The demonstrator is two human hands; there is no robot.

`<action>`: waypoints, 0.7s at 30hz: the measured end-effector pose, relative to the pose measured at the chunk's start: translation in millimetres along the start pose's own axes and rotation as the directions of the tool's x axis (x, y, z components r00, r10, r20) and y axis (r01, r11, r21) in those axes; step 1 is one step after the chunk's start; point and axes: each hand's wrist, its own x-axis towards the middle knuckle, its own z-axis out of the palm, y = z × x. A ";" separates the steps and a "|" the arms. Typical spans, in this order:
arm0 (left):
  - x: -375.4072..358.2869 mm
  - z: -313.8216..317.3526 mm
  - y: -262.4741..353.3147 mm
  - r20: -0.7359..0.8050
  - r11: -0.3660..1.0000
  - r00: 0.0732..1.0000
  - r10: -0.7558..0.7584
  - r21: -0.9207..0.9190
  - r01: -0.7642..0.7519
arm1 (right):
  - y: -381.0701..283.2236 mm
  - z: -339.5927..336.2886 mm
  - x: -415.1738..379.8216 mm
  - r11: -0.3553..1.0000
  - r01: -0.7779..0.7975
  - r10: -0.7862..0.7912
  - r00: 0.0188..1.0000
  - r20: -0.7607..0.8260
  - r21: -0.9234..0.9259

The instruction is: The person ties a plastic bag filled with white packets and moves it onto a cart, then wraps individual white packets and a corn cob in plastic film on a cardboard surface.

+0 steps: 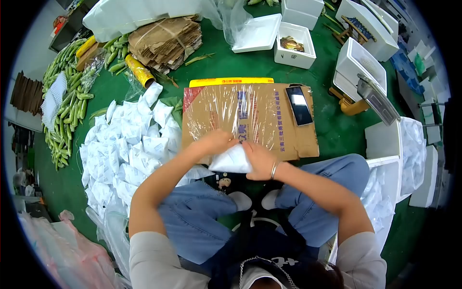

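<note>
Both my hands meet on a white packet above the near edge of a flat cardboard box. My left hand has its fingers closed at the packet's upper left corner. On the other side, my right hand wraps round the packet's right end. A dark phone lies on the right part of the cardboard. Left of the cardboard is a large heap of similar white packets on the green floor.
Corn in green husks lies at the far left. Behind are stacked flattened cardboard, a yellow roll and an open foam box. At the right, foam boxes hold bagged white packets.
</note>
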 end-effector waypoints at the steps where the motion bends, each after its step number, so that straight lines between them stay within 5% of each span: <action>1: -11.6 -4.2 15.4 -0.231 0.957 0.966 0.119 0.286 -0.049 | 6.8 -14.5 9.2 0.978 -0.094 0.059 0.981 0.186 0.186; 2: -20.4 -7.4 24.2 -0.227 0.956 0.965 0.129 0.288 -0.060 | 4.6 -42.4 19.3 0.982 -0.127 0.081 0.951 0.297 0.140; 4: -33.9 -11.9 42.8 -0.395 0.755 0.803 0.447 0.648 -0.102 | 41.9 -54.2 66.3 0.973 -0.109 -0.045 0.775 0.630 0.203; 5: -42.8 -12.9 55.7 -0.291 0.840 0.892 0.347 0.519 -0.158 | 62.0 -58.2 86.6 0.949 -0.094 -0.158 0.684 0.712 0.301; 6: -39.0 -11.1 58.5 -0.376 0.864 0.866 0.330 0.490 -0.117 | 74.1 -57.2 98.3 0.951 -0.107 -0.139 0.694 0.707 0.292; 8: -21.1 -17.7 54.1 -0.459 0.883 0.829 0.318 0.463 -0.082 | 90.6 -53.7 122.4 0.498 -0.412 -0.224 0.789 0.572 0.763; 10: 9.6 -29.5 36.1 -0.410 0.924 0.911 0.042 0.362 0.120 | 92.6 -38.0 134.9 0.464 -0.386 -0.167 0.846 0.507 0.797; 13: 34.7 -34.0 7.8 -0.389 0.978 0.914 0.112 0.207 -0.032 | 90.9 -45.2 132.2 0.409 -0.465 -0.092 0.835 0.542 0.785; 15: 40.5 -29.7 1.1 -0.295 0.994 0.955 -0.023 0.097 0.054 | 69.0 -66.6 113.2 0.519 -0.530 0.100 0.817 0.568 0.670; 17: 46.3 -17.7 -10.3 -0.092 0.973 0.992 -0.091 -0.221 0.069 | 102.0 -12.9 132.5 0.540 -0.492 0.007 0.814 0.581 0.683; 18: 36.4 -8.6 -0.1 -0.155 0.901 0.985 0.081 -0.411 -0.139 | 105.9 4.3 132.6 0.458 -0.371 -0.138 0.868 0.477 0.808; 19: 28.1 9.3 0.8 0.039 0.780 0.987 -0.153 -0.609 0.145 | 103.2 13.7 129.7 0.347 -0.246 -0.272 0.897 0.348 0.905; 20: 16.6 30.2 0.9 0.279 0.557 0.902 -0.328 -0.715 0.423 | 92.2 12.0 121.0 0.417 -0.292 -0.151 0.912 0.382 0.861; 21: 0.5 45.4 8.2 0.471 0.246 0.848 -0.243 -0.816 0.524 | 87.5 19.9 117.8 0.413 -0.221 -0.134 0.945 0.299 0.883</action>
